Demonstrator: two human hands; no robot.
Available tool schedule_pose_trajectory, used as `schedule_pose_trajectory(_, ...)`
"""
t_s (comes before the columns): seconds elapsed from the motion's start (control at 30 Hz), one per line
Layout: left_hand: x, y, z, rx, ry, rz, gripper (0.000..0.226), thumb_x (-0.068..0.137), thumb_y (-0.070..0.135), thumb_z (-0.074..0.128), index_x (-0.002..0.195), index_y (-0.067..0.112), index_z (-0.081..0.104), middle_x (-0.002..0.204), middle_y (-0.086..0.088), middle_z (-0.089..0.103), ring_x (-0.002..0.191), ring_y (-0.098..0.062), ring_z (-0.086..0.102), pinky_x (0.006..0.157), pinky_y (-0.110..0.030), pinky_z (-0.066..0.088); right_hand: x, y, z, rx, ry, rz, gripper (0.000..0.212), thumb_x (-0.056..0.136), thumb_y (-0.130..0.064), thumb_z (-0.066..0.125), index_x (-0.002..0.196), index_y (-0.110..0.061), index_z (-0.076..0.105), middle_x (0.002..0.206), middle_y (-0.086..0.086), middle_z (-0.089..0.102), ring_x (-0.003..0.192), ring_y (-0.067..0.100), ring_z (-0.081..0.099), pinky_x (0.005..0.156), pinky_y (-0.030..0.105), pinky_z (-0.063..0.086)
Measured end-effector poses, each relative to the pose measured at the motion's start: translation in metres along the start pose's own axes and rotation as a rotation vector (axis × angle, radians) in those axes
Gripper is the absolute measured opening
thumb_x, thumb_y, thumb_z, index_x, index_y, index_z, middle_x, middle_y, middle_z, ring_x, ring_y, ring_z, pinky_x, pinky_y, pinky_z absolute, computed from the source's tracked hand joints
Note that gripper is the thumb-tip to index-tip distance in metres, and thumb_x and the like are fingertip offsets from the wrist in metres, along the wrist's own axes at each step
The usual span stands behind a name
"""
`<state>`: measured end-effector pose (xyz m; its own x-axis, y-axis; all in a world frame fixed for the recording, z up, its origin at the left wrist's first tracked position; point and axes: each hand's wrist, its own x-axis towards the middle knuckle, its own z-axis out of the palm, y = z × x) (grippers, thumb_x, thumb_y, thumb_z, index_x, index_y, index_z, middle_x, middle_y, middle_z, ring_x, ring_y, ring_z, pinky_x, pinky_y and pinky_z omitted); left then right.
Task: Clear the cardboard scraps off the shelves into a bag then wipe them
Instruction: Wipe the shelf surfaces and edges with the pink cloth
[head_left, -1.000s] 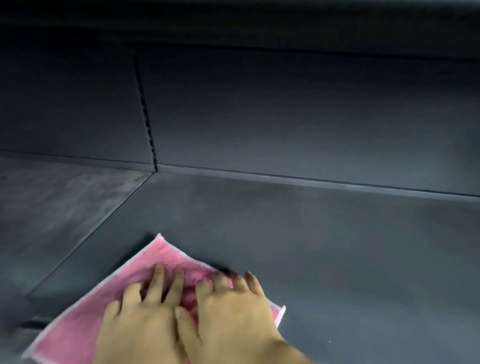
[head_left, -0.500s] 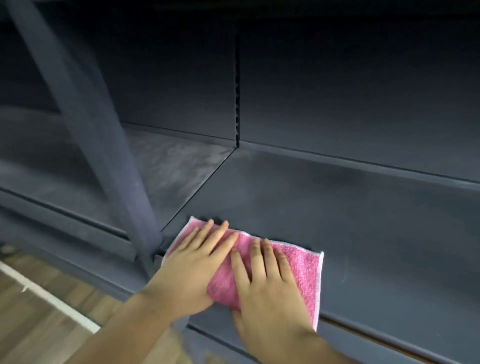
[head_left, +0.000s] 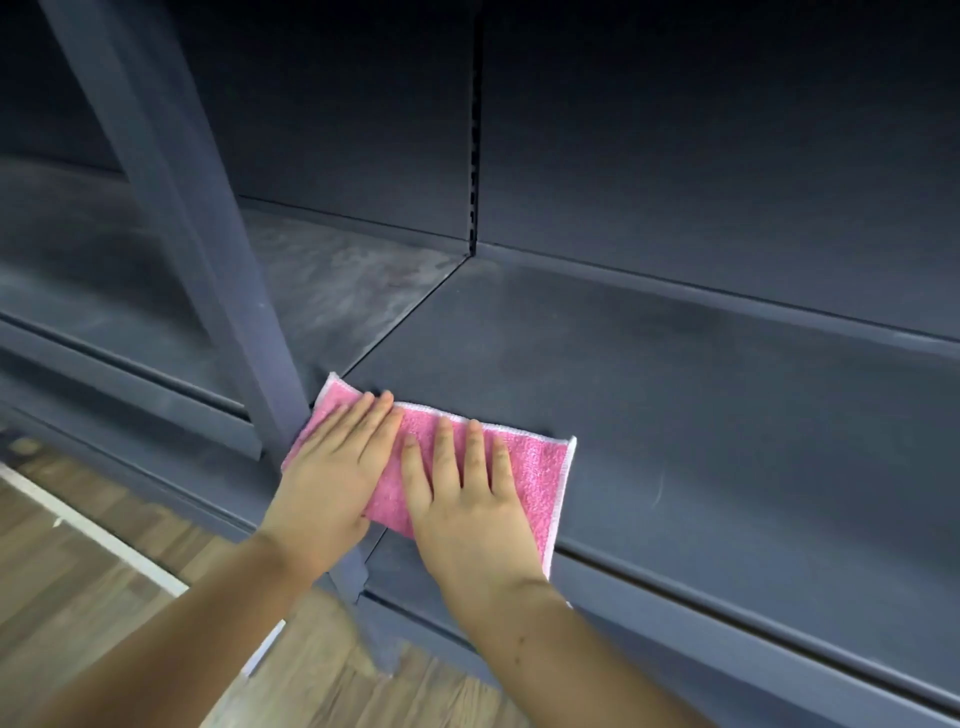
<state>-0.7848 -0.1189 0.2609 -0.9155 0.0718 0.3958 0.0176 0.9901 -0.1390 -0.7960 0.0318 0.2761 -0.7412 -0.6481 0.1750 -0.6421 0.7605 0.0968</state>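
Note:
A pink cloth (head_left: 535, 467) with a white edge lies flat at the front left corner of a dark grey metal shelf (head_left: 675, 415). My left hand (head_left: 337, 467) and my right hand (head_left: 467, 499) both press flat on it, fingers stretched out and pointing into the shelf. The cloth's near edge hangs slightly over the shelf's front lip. No cardboard scraps or bag are in view.
A grey upright post (head_left: 197, 234) stands right beside my left hand. The neighbouring shelf (head_left: 337, 291) to the left looks dusty and streaked. A slotted back rail (head_left: 474, 156) divides the rear panels. Wooden floor (head_left: 78, 597) lies below left.
The view has pulled back from inside the shelf. Both hands slid the cloth toward the front left corner, next to the post, and hold there.

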Motion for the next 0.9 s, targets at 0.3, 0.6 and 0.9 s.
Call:
schedule_pose_trajectory(0.3, -0.001, 0.048, 0.001, 0.001, 0.061, -0.023, 0.071, 0.036, -0.014, 0.073, 0.107, -0.011, 0.066, 0.115, -0.026, 0.066, 0.105, -0.039, 0.066, 0.110, -0.031, 0.014, -0.034, 0.034, 0.010, -0.008, 0.180, -0.070, 0.056, 0.074, -0.020, 0.032, 0.116, -0.012, 0.068, 0.112, 0.016, 0.069, 0.101, 0.034, 0.067, 0.083, 0.044, 0.055)
schedule_pose_trajectory(0.6, -0.001, 0.157, -0.017, -0.033, 0.154, 0.052, 0.057, 0.048, -0.004, 0.056, 0.104, -0.006, 0.070, 0.111, -0.021, 0.069, 0.102, -0.033, 0.068, 0.095, -0.041, 0.050, -0.110, 0.115, 0.008, -0.176, 0.279, -0.100, 0.071, 0.063, -0.024, 0.065, 0.126, -0.006, 0.037, 0.118, 0.015, 0.067, 0.106, 0.033, 0.065, 0.084, 0.044, 0.054)
schedule_pose_trajectory(0.9, 0.001, 0.262, -0.038, -0.015, 0.078, 0.044, 0.066, 0.039, -0.004, 0.078, 0.104, -0.005, 0.070, 0.110, -0.020, 0.070, 0.101, -0.032, 0.069, 0.082, -0.047, 0.056, -0.183, 0.193, 0.002, -0.226, 0.339, -0.112, 0.074, 0.059, -0.019, 0.064, 0.126, -0.003, 0.038, 0.117, 0.018, 0.066, 0.105, 0.035, 0.066, 0.084, 0.045, 0.054)
